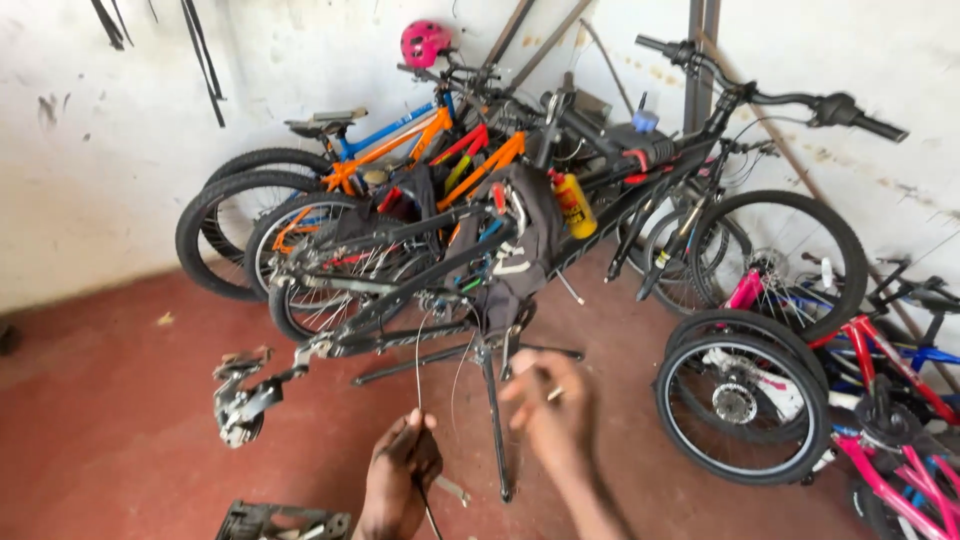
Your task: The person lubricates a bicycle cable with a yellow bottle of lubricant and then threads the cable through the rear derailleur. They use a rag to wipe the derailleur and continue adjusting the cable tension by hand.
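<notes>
Two hands low in frame — left hand (402, 470) closed around a thin cable (418, 385) that runs up toward the black bike frame (420, 300) on the repair stand (492, 420). Right hand (548, 405) loosely open, blurred, maybe pinching something small. Cable hangs loose, not fitted yet — the frame has no wheels, its pedal crank (240, 400) hanging bare. Parked bikes (400, 150) behind.

Two bare hands, the left hand (400, 478) and the right hand (548, 412), with bare forearms; no sleeves, gloves, rings or watch visible.
</notes>
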